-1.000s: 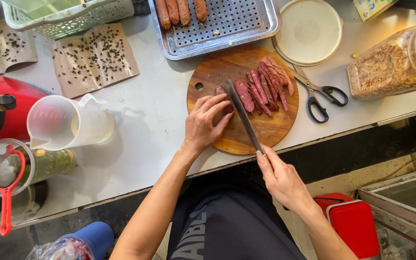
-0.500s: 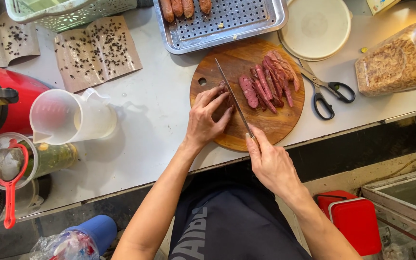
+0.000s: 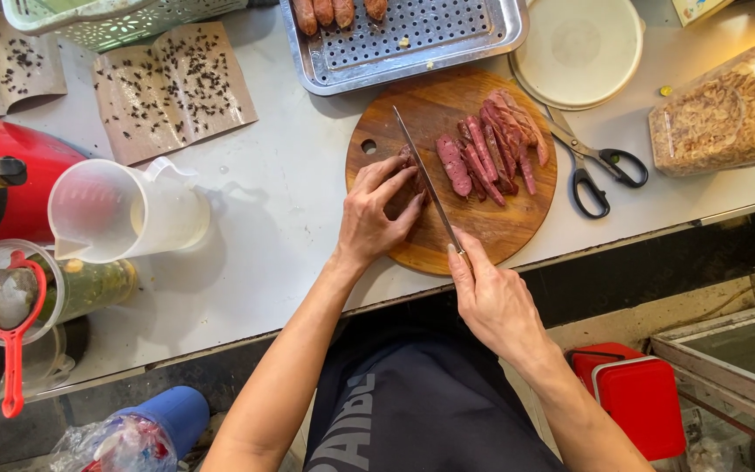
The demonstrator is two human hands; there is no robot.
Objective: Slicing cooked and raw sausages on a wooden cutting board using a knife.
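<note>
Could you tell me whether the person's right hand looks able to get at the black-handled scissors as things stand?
Probably not at once: the right hand grips the knife. The scissors lie uncovered beside the cutting board.

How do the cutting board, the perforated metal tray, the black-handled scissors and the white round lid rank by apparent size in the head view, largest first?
1. Perforated metal tray, though its top is cut off by the frame.
2. Round wooden cutting board.
3. White round lid, also partly cropped.
4. Black-handled scissors.
All lie on one counter, so nearness barely skews this.

Bright, even light; soft shadows, sharp focus.
</note>
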